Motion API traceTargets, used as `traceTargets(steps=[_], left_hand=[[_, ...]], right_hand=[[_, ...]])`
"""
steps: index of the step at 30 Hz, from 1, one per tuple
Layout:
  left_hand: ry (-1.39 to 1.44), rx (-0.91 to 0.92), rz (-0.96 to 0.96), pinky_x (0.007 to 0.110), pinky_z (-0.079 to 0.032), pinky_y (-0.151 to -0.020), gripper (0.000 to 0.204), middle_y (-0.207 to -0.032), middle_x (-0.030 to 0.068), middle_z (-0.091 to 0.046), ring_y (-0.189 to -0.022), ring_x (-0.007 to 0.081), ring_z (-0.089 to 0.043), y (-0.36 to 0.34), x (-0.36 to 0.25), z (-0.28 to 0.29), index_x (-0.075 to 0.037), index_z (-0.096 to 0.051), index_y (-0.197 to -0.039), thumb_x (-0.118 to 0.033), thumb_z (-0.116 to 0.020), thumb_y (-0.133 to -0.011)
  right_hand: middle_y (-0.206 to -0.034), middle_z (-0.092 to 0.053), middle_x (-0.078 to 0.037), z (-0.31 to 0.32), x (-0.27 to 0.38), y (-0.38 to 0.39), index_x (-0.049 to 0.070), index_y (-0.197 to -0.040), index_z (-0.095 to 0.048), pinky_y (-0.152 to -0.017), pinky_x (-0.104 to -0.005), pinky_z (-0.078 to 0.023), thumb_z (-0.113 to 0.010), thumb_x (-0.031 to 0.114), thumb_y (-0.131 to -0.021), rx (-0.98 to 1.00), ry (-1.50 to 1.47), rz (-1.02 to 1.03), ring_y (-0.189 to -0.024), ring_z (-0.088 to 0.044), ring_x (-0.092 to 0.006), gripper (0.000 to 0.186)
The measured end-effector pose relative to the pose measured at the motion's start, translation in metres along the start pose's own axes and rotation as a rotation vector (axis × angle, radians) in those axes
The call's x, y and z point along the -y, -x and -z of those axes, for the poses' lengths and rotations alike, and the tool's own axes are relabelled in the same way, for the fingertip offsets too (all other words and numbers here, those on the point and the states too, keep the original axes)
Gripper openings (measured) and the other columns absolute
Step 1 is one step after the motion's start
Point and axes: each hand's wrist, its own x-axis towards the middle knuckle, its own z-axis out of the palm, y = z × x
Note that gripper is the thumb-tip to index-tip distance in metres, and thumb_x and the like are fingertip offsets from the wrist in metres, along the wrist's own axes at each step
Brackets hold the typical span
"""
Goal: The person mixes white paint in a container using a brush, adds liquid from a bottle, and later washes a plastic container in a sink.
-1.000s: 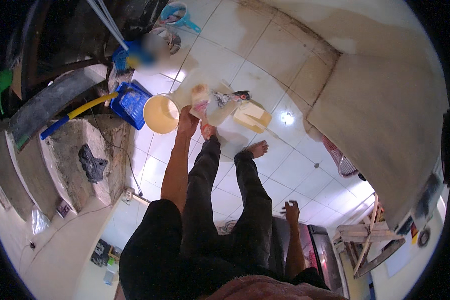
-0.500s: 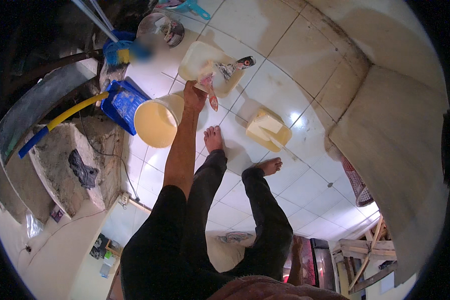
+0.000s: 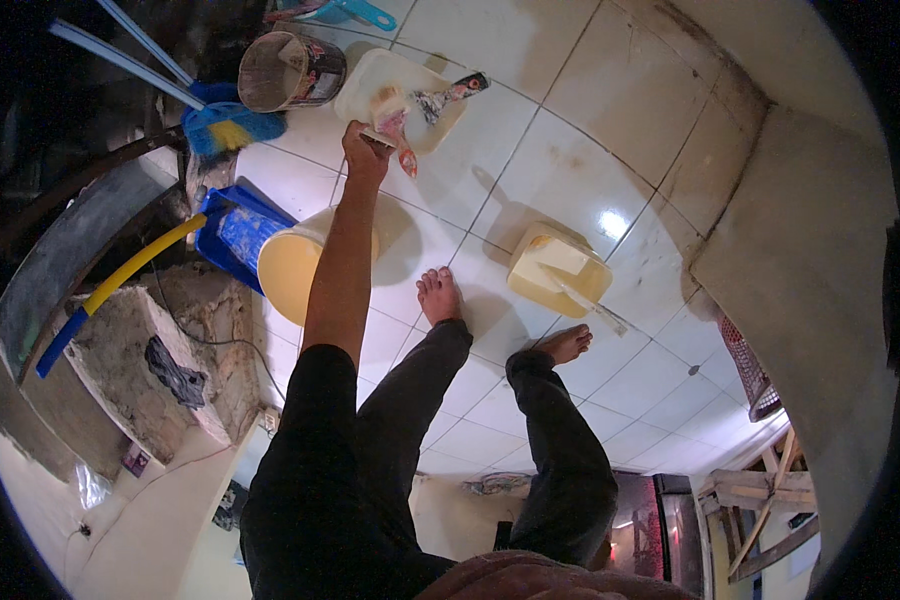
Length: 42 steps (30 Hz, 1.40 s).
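Observation:
My left hand [image 3: 368,150] reaches far forward, its fingers closed on the near edge of a shallow cream tray [image 3: 450,130]. Across the tray lie a paintbrush [image 3: 407,160] with a reddish handle and pale bristles, and a second brush-like tool [image 3: 467,87] with a dark, stained handle. Whether the tray rests on the tiles or is lifted, I cannot tell. Beneath my left forearm stands a cream bucket [image 3: 295,275], partly hidden by the arm. My right hand does not show.
A paint-stained pot [image 3: 292,72] stands left of the tray. A blue dustpan [image 3: 240,238] and a blue-and-yellow broom [image 3: 225,130] lie left of the bucket. A small cream container [image 3: 560,270] with a brush [image 3: 580,295] sits by my right foot. A wall [image 3: 800,200] rises at right.
My left hand and the tray have shifted farther away and to the left, closer to the stained pot. Both tools moved along with the tray. The whole view has shifted slightly.

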Motion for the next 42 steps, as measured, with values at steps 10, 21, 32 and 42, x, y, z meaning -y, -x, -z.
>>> traceTargets(steps=[10, 21, 32, 42], left_hand=[[-0.498, -0.143, -0.006, 0.049, -0.054, -0.086, 0.044, -0.116, 0.0132, -0.059, -0.106, 0.0309, -0.060, -0.059, -0.057, 0.020, -0.007, -0.052, -0.121, -0.038, -0.045, -0.090], [-0.336, -0.339, -0.063, 0.048, -0.053, -0.080, 0.051, -0.124, 0.0172, -0.052, -0.106, 0.0359, -0.060, 0.049, -0.021, 0.001, -0.005, -0.046, -0.127, -0.039, -0.051, -0.089], [-1.600, 0.315, -0.224, 0.033, -0.053, -0.070, 0.050, -0.112, 0.0119, -0.061, -0.085, 0.0221, -0.065, 0.291, 0.055, -0.102, -0.006, -0.051, -0.130, -0.024, -0.067, -0.086], [-2.220, 0.802, -0.673, 0.046, -0.051, -0.082, 0.052, -0.113, 0.0196, -0.061, -0.098, 0.0350, -0.063, 0.233, 0.133, -0.138, 0.000, -0.054, -0.119, -0.035, -0.069, -0.083]], right_hand=[[-0.105, -0.064, -0.019, -0.007, -0.004, 0.001, -0.001, -0.117, -0.057, -0.078, -0.0366, -0.051, -0.060, 0.034, -0.092, 0.007, 0.012, 0.111, -0.091, -0.064, -0.0262, 0.043], [-0.112, -0.060, -0.011, 0.003, 0.090, 0.102, 0.002, -0.123, -0.050, -0.081, -0.0333, -0.053, -0.056, 0.019, -0.095, -0.045, -0.355, -0.053, -0.093, -0.060, -0.0193, 0.033], [-0.143, -0.040, -0.023, -0.001, 0.278, -0.038, 0.002, -0.131, -0.048, -0.104, -0.0475, -0.038, -0.071, 0.024, -0.081, -0.387, 0.150, 1.004, -0.127, -0.043, -0.0406, 0.060], [-0.096, -0.067, -0.021, -0.049, 0.337, -0.137, 0.005, -0.122, -0.049, -0.079, -0.0485, -0.052, -0.069, 0.034, -0.084, -0.154, 0.431, 1.100, -0.091, -0.065, -0.0380, 0.051]])
